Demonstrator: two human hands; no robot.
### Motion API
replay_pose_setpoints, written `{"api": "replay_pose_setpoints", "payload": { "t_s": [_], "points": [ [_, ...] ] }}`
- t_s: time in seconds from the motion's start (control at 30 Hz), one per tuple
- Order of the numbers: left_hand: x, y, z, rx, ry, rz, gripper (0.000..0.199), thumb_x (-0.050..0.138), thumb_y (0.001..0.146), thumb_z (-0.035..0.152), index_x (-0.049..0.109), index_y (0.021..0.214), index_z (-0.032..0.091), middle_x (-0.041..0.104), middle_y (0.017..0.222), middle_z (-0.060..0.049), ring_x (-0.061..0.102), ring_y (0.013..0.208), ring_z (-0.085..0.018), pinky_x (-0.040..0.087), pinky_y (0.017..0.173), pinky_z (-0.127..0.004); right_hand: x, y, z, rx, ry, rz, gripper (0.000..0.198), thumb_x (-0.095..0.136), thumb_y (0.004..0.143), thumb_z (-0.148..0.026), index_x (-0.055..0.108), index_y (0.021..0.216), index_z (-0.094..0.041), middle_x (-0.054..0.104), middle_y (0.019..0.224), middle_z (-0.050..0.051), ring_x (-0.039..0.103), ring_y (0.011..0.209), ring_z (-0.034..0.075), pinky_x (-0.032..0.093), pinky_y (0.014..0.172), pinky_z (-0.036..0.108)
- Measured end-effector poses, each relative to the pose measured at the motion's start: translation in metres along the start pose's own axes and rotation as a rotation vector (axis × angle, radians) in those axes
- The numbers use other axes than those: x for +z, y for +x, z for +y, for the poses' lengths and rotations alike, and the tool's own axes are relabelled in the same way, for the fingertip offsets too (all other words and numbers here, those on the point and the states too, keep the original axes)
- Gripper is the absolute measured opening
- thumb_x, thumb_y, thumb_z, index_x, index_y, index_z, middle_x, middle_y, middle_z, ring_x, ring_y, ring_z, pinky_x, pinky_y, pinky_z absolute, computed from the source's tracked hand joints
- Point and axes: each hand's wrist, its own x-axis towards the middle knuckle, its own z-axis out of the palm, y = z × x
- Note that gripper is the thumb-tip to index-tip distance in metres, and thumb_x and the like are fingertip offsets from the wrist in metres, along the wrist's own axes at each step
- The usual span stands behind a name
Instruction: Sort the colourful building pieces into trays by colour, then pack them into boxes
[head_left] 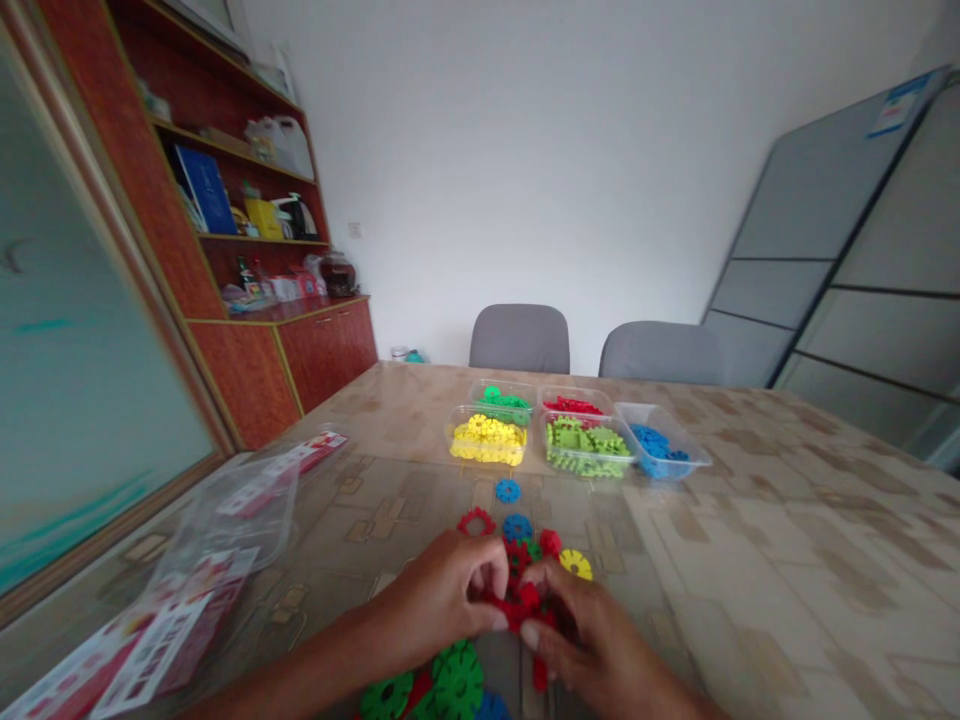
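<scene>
Both of my hands meet over the table and grip a red assembly of interlocking plastic pieces (529, 600). My left hand (448, 582) pinches it from the left with thumb and fingers. From the right, my right hand (585, 625) closes round it, and the fingers partly hide its shape. Just beyond the hands lie two blue notched discs (508, 490), a red notched ring (476, 521) and a yellow notched disc (576, 564). Nearer to me, below the left hand, are larger green notched discs (459, 682) with red and blue pieces partly under them.
Clear tubs of yellow pieces (489, 440), lime green pieces (585, 445), blue pieces (657, 446), red pieces (573, 406) and green pieces (505, 402) stand farther back. Clear plastic packaging (240, 510) and printed cards (161, 640) lie left. Two grey chairs (519, 338) stand behind the table.
</scene>
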Motion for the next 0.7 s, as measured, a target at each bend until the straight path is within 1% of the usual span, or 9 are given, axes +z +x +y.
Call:
{"api": "replay_pose_setpoints", "payload": {
  "t_s": [0.13,0.23,0.33,0.47,0.57,0.7],
  "points": [
    [0.008,0.002,-0.002,-0.037,-0.113,0.019,0.021,0.067,0.064,0.005,0.051,0.071,0.017,0.049,0.062,0.008,0.044,0.057,-0.009,0.029,0.051,-0.018,0.005,0.002,0.005,0.015,0.082,0.029,0.009,0.056,0.080,-0.017,0.050,0.086,-0.020,0.051,0.071,-0.004,0.047,0.056,0.010,0.037,0.050,0.019],
    [0.011,0.003,-0.003,-0.043,-0.140,0.017,0.023,0.069,0.062,0.004,0.051,0.071,0.016,0.051,0.064,0.007,0.045,0.060,-0.009,0.031,0.054,-0.018,0.006,0.003,0.011,0.040,0.166,0.003,0.008,0.056,0.081,-0.018,0.049,0.084,-0.020,0.050,0.068,-0.005,0.048,0.051,0.008,0.036,0.044,0.017],
    [0.012,0.002,-0.003,-0.034,-0.168,-0.003,0.023,0.070,0.062,0.005,0.052,0.072,0.016,0.052,0.065,0.007,0.047,0.062,-0.010,0.033,0.056,-0.018,0.006,0.003,0.016,0.120,0.264,-0.026,0.009,0.056,0.084,-0.024,0.048,0.083,-0.020,0.051,0.065,-0.005,0.050,0.047,0.008,0.036,0.039,0.015],
    [0.009,0.002,-0.001,-0.036,-0.185,0.005,0.021,0.069,0.063,0.007,0.052,0.073,0.017,0.051,0.063,0.007,0.047,0.060,-0.009,0.034,0.054,-0.017,0.004,0.004,0.018,0.189,0.368,-0.060,0.021,0.061,0.084,-0.035,0.047,0.084,-0.019,0.054,0.064,-0.006,0.053,0.044,0.006,0.038,0.037,0.012],
    [0.007,0.003,0.000,-0.062,-0.167,0.014,0.018,0.067,0.064,0.008,0.053,0.069,0.016,0.051,0.060,0.007,0.046,0.057,-0.009,0.033,0.052,-0.017,0.002,0.005,0.018,0.205,0.457,-0.085,0.033,0.065,0.081,-0.045,0.047,0.085,-0.019,0.056,0.066,-0.005,0.053,0.043,0.005,0.039,0.036,0.011],
    [0.009,0.004,-0.003,-0.108,-0.174,0.009,0.011,0.065,0.065,0.011,0.055,0.066,0.016,0.055,0.058,0.004,0.049,0.054,-0.010,0.032,0.048,-0.017,0.000,0.005,0.018,0.190,0.497,-0.100,0.039,0.066,0.079,-0.052,0.048,0.089,-0.018,0.060,0.072,-0.003,0.055,0.045,0.004,0.041,0.037,0.011]
  ]
}}
